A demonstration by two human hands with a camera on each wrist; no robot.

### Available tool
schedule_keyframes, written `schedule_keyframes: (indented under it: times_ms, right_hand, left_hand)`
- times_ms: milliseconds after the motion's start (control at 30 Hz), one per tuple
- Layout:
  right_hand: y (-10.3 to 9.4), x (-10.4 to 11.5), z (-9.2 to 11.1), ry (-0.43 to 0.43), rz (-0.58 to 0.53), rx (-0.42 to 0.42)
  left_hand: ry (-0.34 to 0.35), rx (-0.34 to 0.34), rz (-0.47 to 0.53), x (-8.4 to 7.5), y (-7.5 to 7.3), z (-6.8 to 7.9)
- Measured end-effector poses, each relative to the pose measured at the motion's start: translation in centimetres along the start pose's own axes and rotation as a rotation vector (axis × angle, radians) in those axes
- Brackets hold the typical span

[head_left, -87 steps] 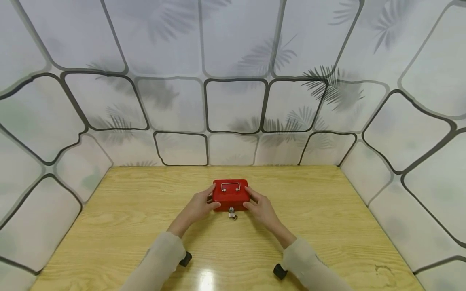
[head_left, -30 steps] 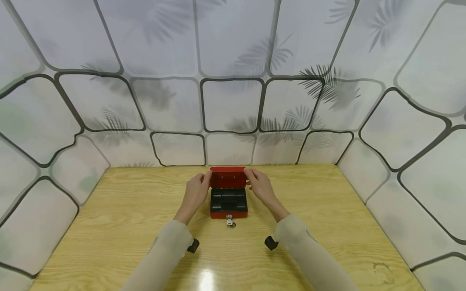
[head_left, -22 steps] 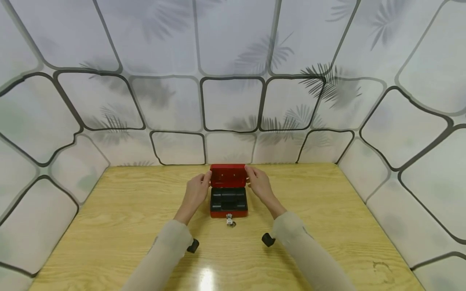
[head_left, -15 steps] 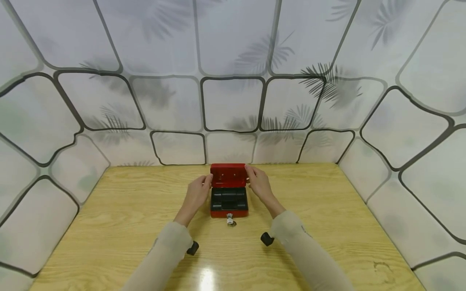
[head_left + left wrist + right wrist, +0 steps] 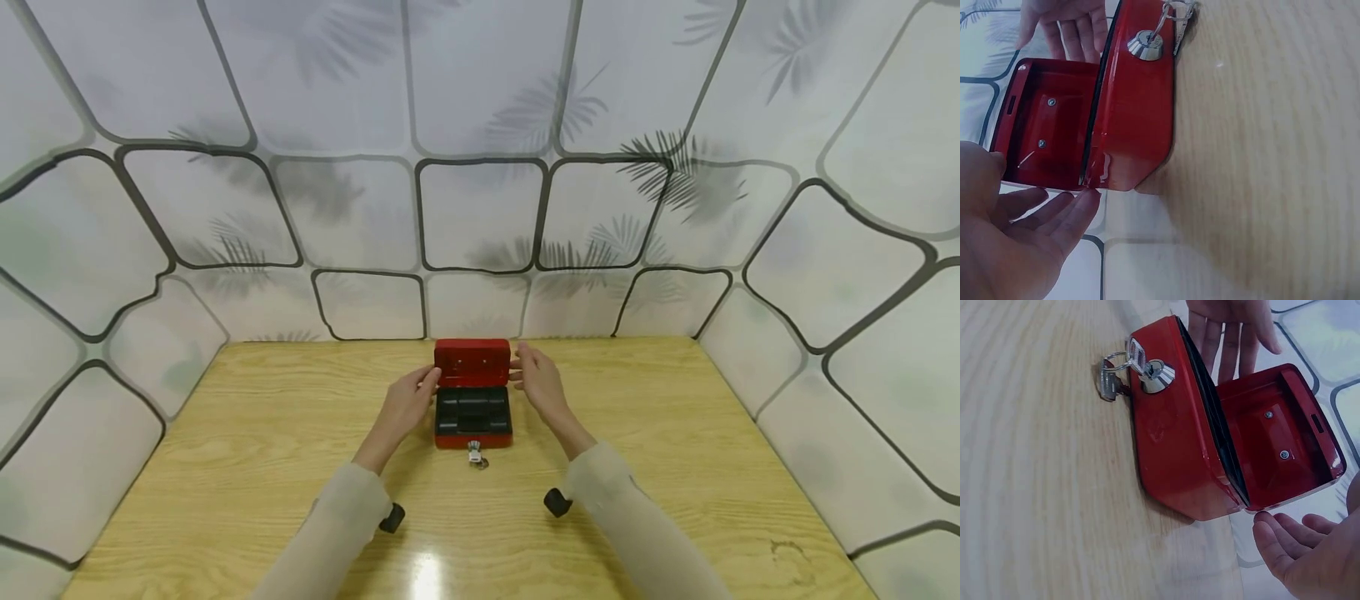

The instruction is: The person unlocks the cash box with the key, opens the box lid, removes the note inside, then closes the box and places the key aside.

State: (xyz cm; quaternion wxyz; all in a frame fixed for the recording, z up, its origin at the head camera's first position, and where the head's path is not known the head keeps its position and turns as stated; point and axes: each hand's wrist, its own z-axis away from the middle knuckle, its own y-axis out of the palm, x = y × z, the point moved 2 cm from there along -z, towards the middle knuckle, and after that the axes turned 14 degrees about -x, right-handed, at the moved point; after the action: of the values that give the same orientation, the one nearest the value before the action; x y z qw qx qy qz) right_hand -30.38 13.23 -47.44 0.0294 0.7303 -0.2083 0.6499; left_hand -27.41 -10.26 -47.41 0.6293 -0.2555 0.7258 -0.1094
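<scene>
A small red cash box (image 5: pixel 450 442) stands on the table with its lid (image 5: pixel 472 360) raised at the back. Its black inner tray (image 5: pixel 472 410) faces up, and a key sits in the front lock (image 5: pixel 1145 45), with more keys (image 5: pixel 1108 384) hanging from the ring. My left hand (image 5: pixel 405 407) is at the lid's left side, its fingers extended by the hinge end and its thumb close to the lid; contact is hard to tell. At the lid's right side, my right hand (image 5: pixel 543 388) is spread loosely, holding nothing.
The wooden table (image 5: pixel 262 467) runs back to a patterned wall panel (image 5: pixel 480 217), close behind the raised lid. Similar panels rise on both sides. Black wrist cameras (image 5: pixel 557 502) hang below the sleeves.
At first the lid was down with both hands at the box's sides. The hands raised it, held its edges, then loosened; the right hand moved slightly off the lid, which stays up.
</scene>
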Motion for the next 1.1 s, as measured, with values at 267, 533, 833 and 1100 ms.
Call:
schedule_keyframes:
  times_ms: [267, 533, 833, 1100]
  right_hand:
    - [-1.1, -0.5, 1.1, -0.01, -0.013, 0.011]
    - [-2.1, -0.8, 2.4, -0.182, 0.157, 0.07]
    - [-2.1, -1.2, 3.9, -0.287, 0.29, 0.176]
    - [-1.5, -1.3, 4.7, -0.336, 0.324, 0.226]
  left_hand:
    - [0.022, 0.034, 0.015, 0.4, -0.1, 1.2]
    - [0.075, 0.093, -0.014, 1.1, -0.4, 2.1]
    - [0.115, 0.239, 0.041, 1.9, -0.3, 2.6]
    - [0.135, 0.292, 0.013, 2.1, -0.4, 2.6]
